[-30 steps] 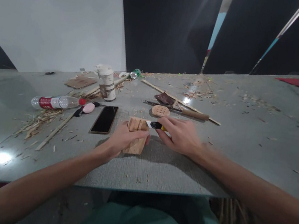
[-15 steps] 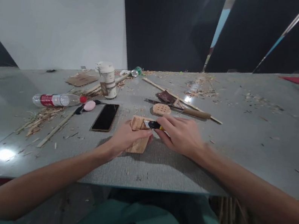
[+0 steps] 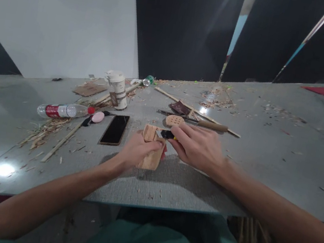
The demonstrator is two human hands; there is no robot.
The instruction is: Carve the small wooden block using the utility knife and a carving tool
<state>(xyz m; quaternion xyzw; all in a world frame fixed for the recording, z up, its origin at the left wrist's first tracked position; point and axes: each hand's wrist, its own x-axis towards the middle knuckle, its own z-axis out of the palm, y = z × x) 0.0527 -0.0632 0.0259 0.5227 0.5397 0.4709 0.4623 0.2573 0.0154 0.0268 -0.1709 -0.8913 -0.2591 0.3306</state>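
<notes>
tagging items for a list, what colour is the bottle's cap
The cap is red; the head view shows it.

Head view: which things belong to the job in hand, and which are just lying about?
In the job:
wooden block, in the left grip
utility knife, in the right grip, blade at the block

Apparently just lying about:
phone
plastic bottle
cup
holed oval piece
brown-handled tool
</notes>
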